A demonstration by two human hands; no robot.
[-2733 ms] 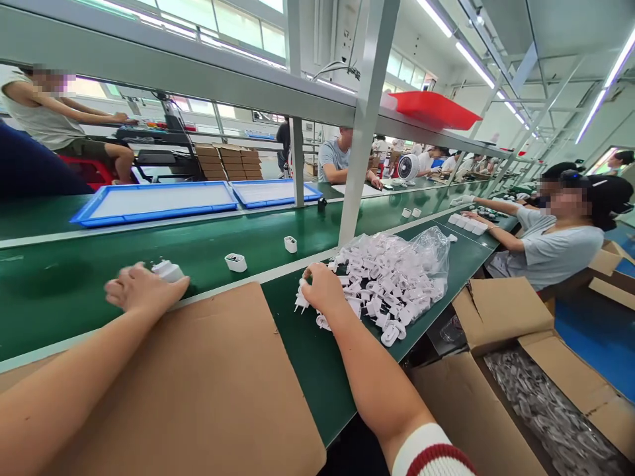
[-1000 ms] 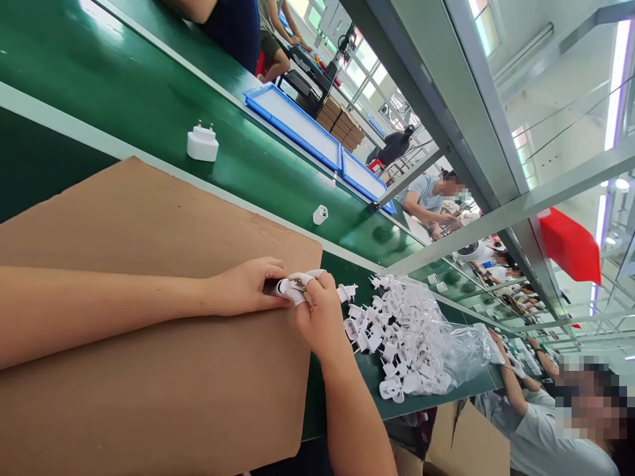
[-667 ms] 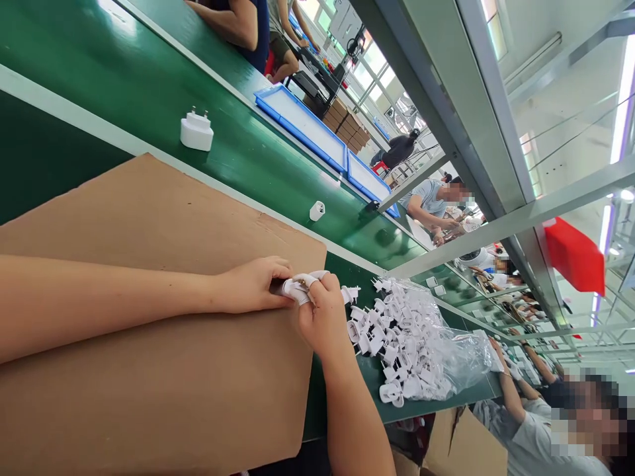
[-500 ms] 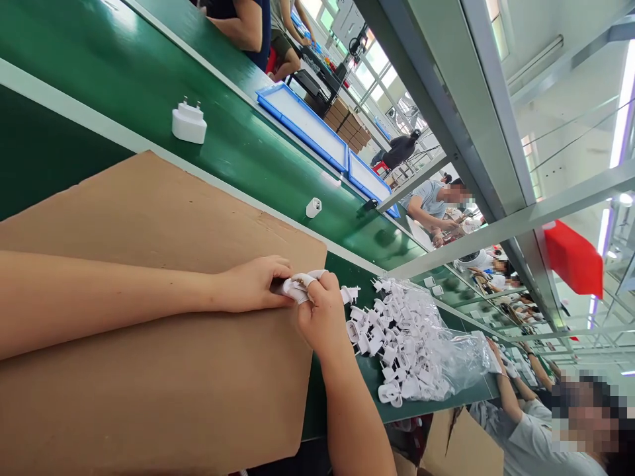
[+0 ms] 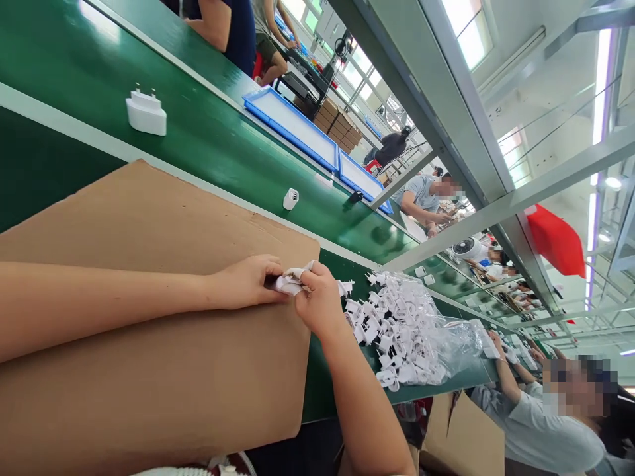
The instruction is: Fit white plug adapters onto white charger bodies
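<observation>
My left hand [image 5: 251,283] reaches in from the left, its fingers closed on a small white plastic piece [image 5: 284,284]. Much of that piece is hidden, but it resembles the white charger parts nearby. My right hand [image 5: 320,297], coming up from below, pinches the same piece from the other side. White coverings, apparently finger cots, show around the right fingertips. Both hands are over a brown cardboard sheet [image 5: 208,370], near its right edge. Just beyond the right hand lies a heap of white charger parts with plug pins [image 5: 397,330], partly in a clear plastic bag [image 5: 456,340].
A green conveyor belt [image 5: 213,155] carries a white plug charger [image 5: 146,114] and a smaller white charger [image 5: 290,199]. Blue-rimmed trays [image 5: 292,125] line its far side. A metal frame [image 5: 446,132] crosses overhead. A co-worker [image 5: 540,410] sits at the lower right beside a cardboard box [image 5: 466,436].
The chargers on the belt have shifted left, more than the trays behind them. My view has turned slightly. Both hands keep hold of the white piece.
</observation>
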